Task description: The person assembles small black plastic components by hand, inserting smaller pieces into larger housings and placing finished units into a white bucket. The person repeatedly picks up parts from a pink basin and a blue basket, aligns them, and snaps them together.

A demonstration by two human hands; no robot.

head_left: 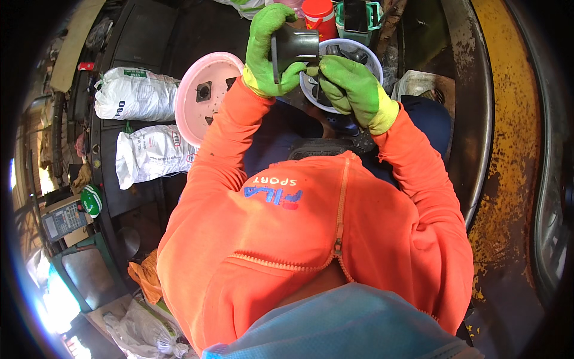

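The left hand (261,51) has its fingers and thumb spread wide round the broad end of a black plastic part (301,45), and it has hold of it. The right hand (356,90) has its fingers bent, close to the narrow end; I cannot tell if they hold something. The part lies sideways, above the left rim of a pale basin (378,66). For good work, I think, the left fingers should keep the broad end steady, while the right fingers make small movements, clear of the left thumb.

Around, the biggest is a pink basin (190,116), left of the left forearm, with dark pieces (204,91) inside. Two white sacks (136,96) lie by its left rim. The pale basin is partly hidden by the right hand; its black parts (357,55) could be in the way. Beyond its far rim stand a green box (375,15) and a red jug (320,18).
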